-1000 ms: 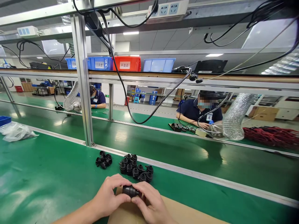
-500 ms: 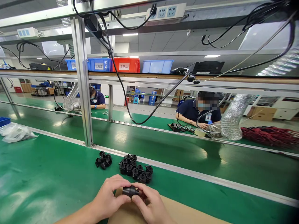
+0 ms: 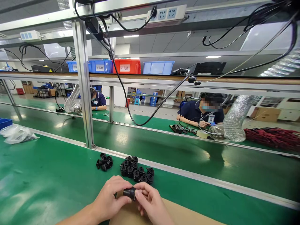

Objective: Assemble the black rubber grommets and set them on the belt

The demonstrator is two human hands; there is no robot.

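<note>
Between my two hands lies a black ribbed plastic fitting (image 3: 128, 193), held sideways just above the brown cardboard sheet (image 3: 172, 212). My left hand (image 3: 112, 197) is closed on its left end, thumb below and fingers above. The thumb and fingers of my right hand (image 3: 150, 200) pinch its right end and cover much of it. Just beyond my hands, a cluster of similar black fittings (image 3: 136, 170) stands upright on the green table (image 3: 58, 175). Left of these lies a smaller pile of short black cup-shaped parts (image 3: 104, 162).
A metal post (image 3: 82, 84) rises behind the smaller pile. A clear plastic bag (image 3: 18, 133) and a blue tray (image 3: 5, 122) are at the left edge. Across the bench a co-worker (image 3: 201, 109) sits near a silver duct (image 3: 236, 122); another person (image 3: 97, 100) sits farther left. A black cable (image 3: 131, 115) hangs ahead.
My right hand's fingers have shifted over the fitting's right end, now covering its narrow tip and curling more beneath. My left hand keeps its hold. The view has moved slightly.
</note>
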